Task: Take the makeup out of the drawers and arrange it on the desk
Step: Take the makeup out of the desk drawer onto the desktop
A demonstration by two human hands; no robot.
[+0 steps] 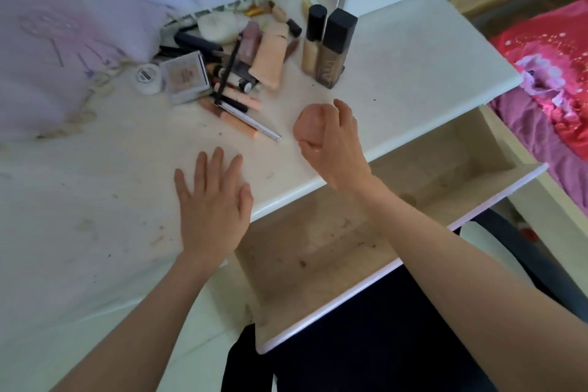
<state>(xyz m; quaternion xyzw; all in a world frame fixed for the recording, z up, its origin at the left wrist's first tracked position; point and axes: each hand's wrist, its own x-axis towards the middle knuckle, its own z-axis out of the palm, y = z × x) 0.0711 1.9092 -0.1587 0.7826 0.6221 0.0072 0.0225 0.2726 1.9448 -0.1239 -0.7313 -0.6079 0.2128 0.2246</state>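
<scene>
Right hand [334,149] holds, seemingly, a pink sponge [307,127] above desk [413,51]

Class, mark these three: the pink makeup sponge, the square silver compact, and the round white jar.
Pink makeup sponge [304,124]: head view, its rounded left side, held by the right hand [334,143].
Square silver compact [185,75]: head view, lid centre.
Round white jar [147,76]: head view, top of lid.

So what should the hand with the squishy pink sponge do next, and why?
Probably set it down on the desk. The right hand holds the pink sponge just above a bare patch, the open drawer below looks empty of makeup, and the other pieces already lie in a pile near two upright foundation bottles. The left hand rests flat.
</scene>
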